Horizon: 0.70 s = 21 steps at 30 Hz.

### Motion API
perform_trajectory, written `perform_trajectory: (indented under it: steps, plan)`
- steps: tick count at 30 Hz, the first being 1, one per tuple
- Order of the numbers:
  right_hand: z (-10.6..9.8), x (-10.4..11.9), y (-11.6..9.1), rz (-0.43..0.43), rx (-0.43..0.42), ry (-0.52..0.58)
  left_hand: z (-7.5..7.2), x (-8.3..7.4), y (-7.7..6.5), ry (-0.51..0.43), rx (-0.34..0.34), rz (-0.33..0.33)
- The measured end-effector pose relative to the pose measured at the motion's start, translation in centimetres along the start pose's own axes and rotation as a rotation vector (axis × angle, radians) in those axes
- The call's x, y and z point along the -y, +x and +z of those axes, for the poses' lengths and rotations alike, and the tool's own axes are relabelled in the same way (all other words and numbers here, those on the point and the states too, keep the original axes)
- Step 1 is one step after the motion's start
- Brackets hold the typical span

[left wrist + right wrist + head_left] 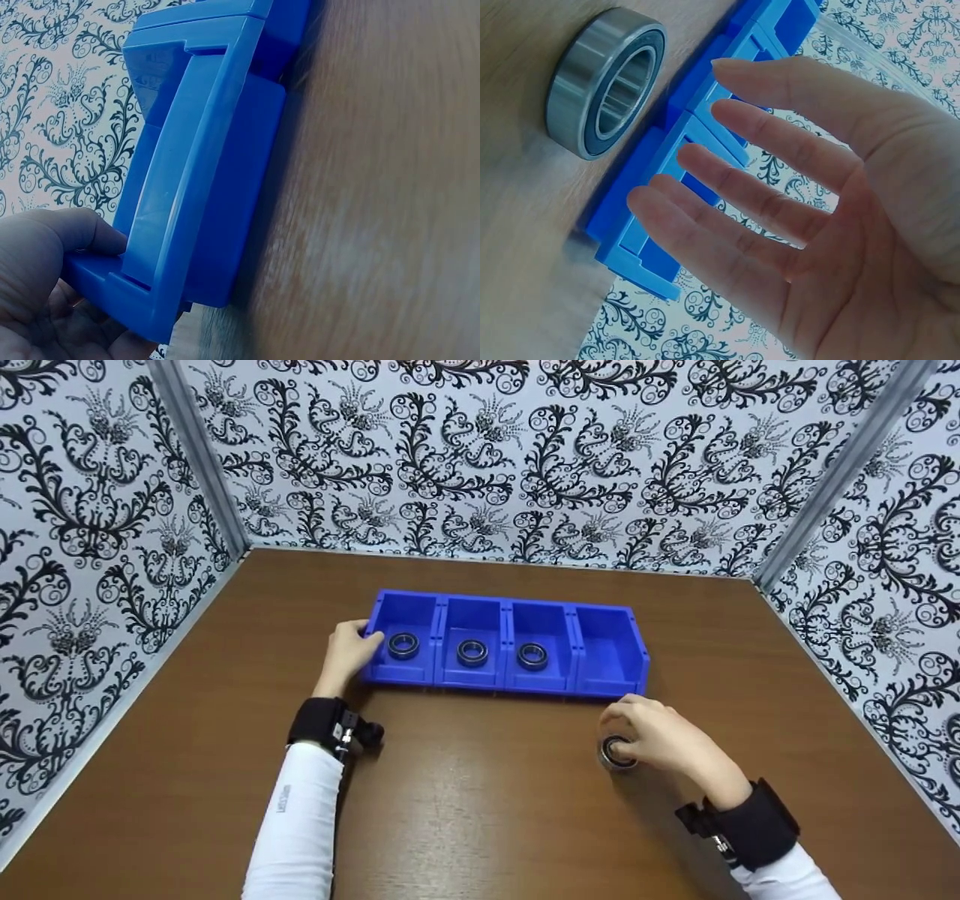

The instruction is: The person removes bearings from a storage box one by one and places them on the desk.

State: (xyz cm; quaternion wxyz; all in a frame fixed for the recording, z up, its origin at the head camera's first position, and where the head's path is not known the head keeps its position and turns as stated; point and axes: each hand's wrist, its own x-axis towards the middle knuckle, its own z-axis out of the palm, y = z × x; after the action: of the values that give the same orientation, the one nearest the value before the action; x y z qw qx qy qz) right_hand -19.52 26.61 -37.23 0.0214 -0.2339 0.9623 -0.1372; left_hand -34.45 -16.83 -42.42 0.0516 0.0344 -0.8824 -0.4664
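A blue four-compartment bin point(469, 682) stands on the table, with its left end in my left hand point(346, 654). In the left wrist view the thumb hooks over the wall's inner side while the other fingers stay outside. Single ball bearings lie in three compartments: the leftmost bearing point(403, 655), a second bearing point(472, 662) and a third bearing point(532, 665). The rightmost compartment holds nothing. My right hand point(652, 735) is over another bearing point(616, 766) in front of the bin. In the right wrist view that bearing point(574, 97) sits apart from the loosely bent fingers.
The brown wooden table point(450, 810) extends around the bin. Patterned white panels point(487, 457) enclose its back and sides, joined by grey metal posts point(199, 457). Each wrist wears a black strap with a small camera.
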Motion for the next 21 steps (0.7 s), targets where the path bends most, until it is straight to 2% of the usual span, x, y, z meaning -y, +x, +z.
perform_trajectory:
  steps: [5, 21]
  plan:
    - [-0.2, 0.2, 0.2, -0.009, -0.017, -0.002, 0.0, 0.0, 0.0, -0.001, 0.000, 0.005]
    - [-0.4, 0.4, 1.3, -0.066, -0.156, 0.008, -0.1, 0.0, 0.0, 0.011, -0.012, 0.017]
